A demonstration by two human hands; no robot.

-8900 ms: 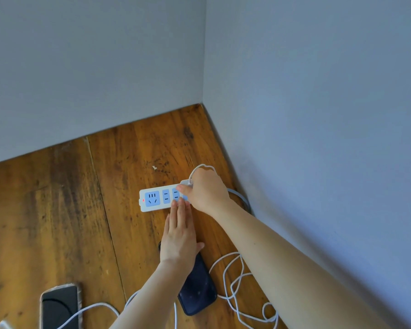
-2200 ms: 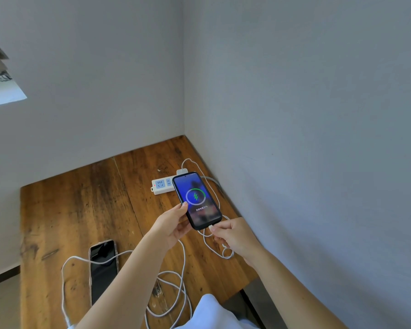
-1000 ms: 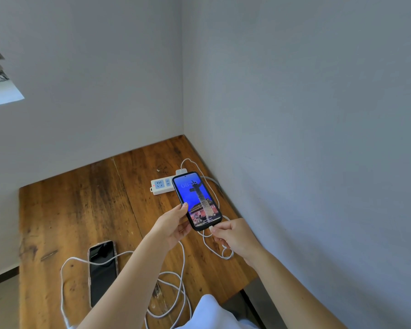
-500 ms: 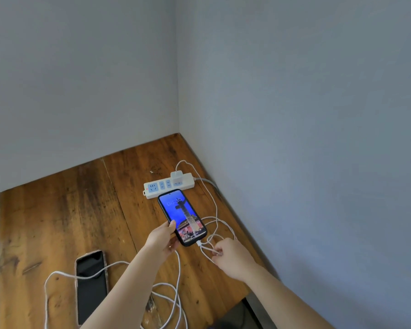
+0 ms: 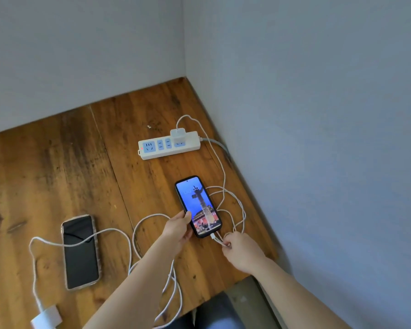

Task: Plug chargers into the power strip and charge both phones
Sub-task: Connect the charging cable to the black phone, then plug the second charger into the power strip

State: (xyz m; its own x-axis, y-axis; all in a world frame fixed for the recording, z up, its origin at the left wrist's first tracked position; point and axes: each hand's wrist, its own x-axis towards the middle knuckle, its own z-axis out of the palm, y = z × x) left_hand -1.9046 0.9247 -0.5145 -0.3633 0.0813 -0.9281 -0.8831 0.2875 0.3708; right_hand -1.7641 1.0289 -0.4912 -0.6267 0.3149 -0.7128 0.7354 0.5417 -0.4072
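Fingers (image 5: 186,216) of the left hand (image 5: 177,230) now lower the lit phone (image 5: 198,206) onto the table (image 5: 57,162), right hand (image 5: 241,251) pinching its cable (image 5: 223,172), so one phone is charging.

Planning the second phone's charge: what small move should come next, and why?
Probably let go of the lit phone and reach the left hand to the loose charger: one charger already sits in the power strip, while the dark phone lies uncharged.
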